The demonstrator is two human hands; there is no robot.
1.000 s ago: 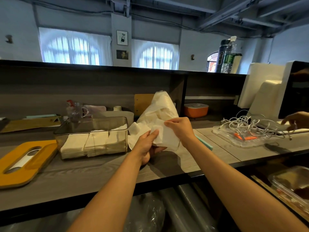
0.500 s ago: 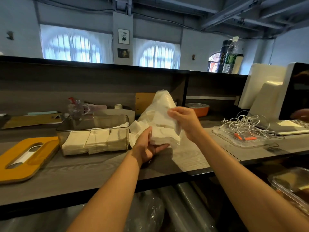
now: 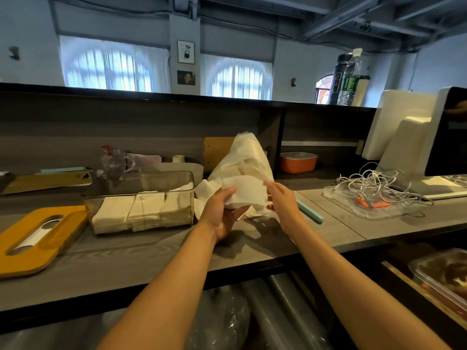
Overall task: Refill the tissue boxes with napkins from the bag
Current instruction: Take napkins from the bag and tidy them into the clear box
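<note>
Left hand (image 3: pixel 222 213): fingers grip napkins (image 3: pixel 242 193) mid-frame | right hand (image 3: pixel 280 198): fingers loose, apparently just touching | tissue box (image 3: pixel 141 183): left of napkins, long axis sideways, left hand nearer

- clear plastic tissue box (image 3: pixel 141 188), lid off, stands on the counter, about half filled with three side-by-side stacks of napkins (image 3: pixel 140 214).
- thin translucent bag (image 3: pixel 246 160) of white napkins, upright just right of the box.
- yellow lid (image 3: pixel 38 245) lies flat left of the box.
</note>
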